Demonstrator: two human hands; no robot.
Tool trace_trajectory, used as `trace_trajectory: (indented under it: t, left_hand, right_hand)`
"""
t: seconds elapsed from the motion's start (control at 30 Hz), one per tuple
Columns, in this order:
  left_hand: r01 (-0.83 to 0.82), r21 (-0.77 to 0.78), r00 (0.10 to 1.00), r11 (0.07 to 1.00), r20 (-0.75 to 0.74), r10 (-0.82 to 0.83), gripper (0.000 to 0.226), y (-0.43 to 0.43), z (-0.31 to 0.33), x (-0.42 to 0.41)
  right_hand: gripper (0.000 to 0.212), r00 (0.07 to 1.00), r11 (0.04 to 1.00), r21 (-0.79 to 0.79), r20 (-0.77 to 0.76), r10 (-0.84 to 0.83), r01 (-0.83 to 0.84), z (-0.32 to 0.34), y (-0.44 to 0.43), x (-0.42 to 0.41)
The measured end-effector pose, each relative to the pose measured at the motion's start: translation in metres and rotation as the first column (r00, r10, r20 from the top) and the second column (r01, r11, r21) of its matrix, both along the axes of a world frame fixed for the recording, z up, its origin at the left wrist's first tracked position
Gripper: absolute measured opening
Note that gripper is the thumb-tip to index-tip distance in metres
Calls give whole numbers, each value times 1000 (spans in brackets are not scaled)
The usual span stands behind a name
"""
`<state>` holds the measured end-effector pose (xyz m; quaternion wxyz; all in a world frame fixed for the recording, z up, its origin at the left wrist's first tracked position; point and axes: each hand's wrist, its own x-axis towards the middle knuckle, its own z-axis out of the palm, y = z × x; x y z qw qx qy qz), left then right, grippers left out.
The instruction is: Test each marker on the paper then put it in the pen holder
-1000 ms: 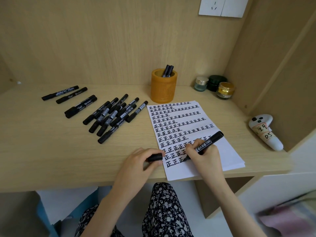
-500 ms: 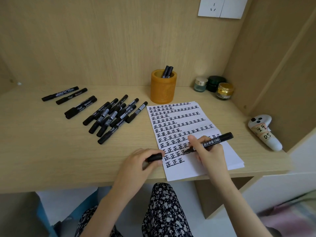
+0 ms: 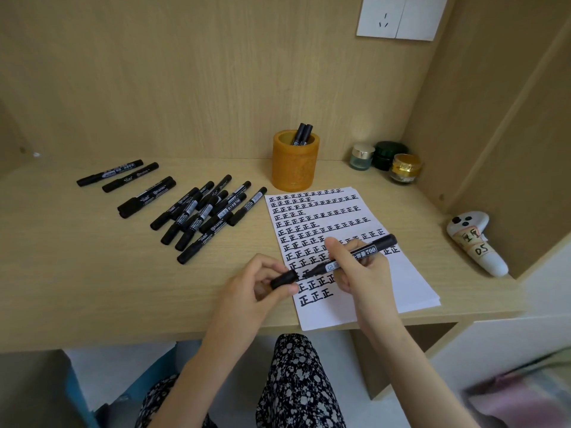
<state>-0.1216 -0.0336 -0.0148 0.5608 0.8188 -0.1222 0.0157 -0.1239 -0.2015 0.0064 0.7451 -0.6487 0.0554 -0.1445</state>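
Supporting desk (image 3: 92,273): light wood, set in a wooden alcove.
paper (image 3: 411,282): white sheet stack at the desk's front right, rows of black test characters; front edge hangs over the desk edge.
loose markers (image 3: 200,214): black, capped, lying in a cluster left of the paper, a few more spread further left.
pen holder (image 3: 295,168): orange cylinder, upright just behind the paper's top edge; two markers (image 3: 302,134) stand inside.
controller (image 3: 475,242): white, labelled, lying right of the paper.
right hand (image 3: 364,273): fingers curled round the uncapped marker (image 3: 367,250), held above the paper, tip pointing left.
left hand (image 3: 250,285): thumb and fingers pinch the cap (image 3: 283,279), open end just beside the marker tip; contact cannot be told.
jars (image 3: 384,156): three small ones, back right corner.
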Motion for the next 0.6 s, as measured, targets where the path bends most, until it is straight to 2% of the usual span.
trace_trajectory:
  t: [0.17,0.3,0.6]
  left_hand:
    - [10,-17,1000,1000,-13,-10,21,-1,0,-2]
    - [9,-32,1000,999,-17,-9,21,-4,2,-4]
    - [-12,-73,1000,997,-9,11,18,-7,5,-11]
  right_hand:
    - [50,1000,999,-34,12,2,-2,-3,7,1]
    - [41,999,994,-102,17,39,-37,-7,16,1]
    - [36,999,995,-100,16,29,-28,-9,27,3]
